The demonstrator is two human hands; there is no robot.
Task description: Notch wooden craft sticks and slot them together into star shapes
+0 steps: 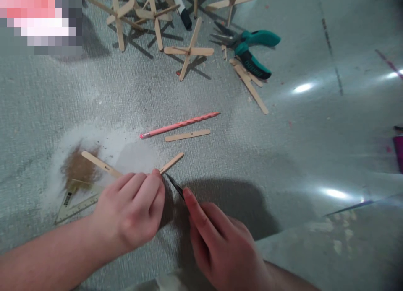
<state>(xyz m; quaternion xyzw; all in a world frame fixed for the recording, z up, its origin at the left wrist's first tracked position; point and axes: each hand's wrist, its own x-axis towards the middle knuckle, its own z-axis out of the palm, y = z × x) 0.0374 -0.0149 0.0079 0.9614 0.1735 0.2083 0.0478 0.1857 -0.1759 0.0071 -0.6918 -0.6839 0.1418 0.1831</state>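
Pink pencil (176,126), teal-handled pliers (242,47)

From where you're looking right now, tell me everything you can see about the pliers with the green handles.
The pliers have slim, pointed, metallic-looking jaws standing apart and two spread teal handles that look plastic or rubbery. The nearer handle has a black section with pale lettering, too unclear to read. They lie on the grey, textured tabletop, jaws toward the left of the view, with loose wooden sticks right by the nearer handle; contact is hard to judge. Neither the left hand nor the right hand touches them.
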